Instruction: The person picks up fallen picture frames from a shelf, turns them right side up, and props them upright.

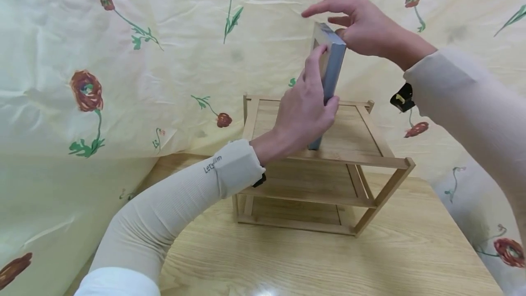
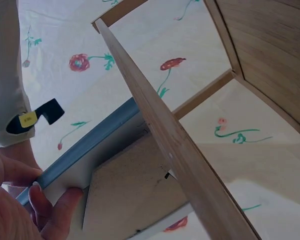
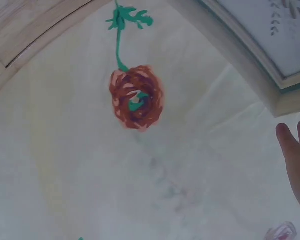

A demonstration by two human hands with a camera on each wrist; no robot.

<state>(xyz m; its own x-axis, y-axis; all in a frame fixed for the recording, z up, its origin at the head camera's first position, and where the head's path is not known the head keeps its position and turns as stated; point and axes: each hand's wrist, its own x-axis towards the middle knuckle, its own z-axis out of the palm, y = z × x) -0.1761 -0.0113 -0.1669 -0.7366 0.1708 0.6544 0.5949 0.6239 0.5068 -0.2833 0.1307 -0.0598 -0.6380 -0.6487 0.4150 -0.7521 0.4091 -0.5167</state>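
A picture frame (image 1: 336, 65) with a blue-grey edge stands nearly upright and edge-on above the top shelf of a wooden rack. My left hand (image 1: 306, 104) grips its side edge, thumb on one side and fingers on the other. In the left wrist view, the frame's brown backing board (image 2: 135, 190) shows beside that hand (image 2: 35, 205). My right hand (image 1: 365, 26) is at the frame's top corner with fingers spread; whether the thumb touches it, I cannot tell. The right wrist view catches the frame's pale front (image 3: 280, 37) with a leaf print, and fingertips just below its corner.
The three-level wooden rack (image 1: 357, 131) stands on a light wooden table (image 1: 328, 259), its front rail and posts close to my left forearm. Flower-printed cloth (image 1: 185, 58) hangs behind and at both sides. Black wrist straps sit at both cuffs.
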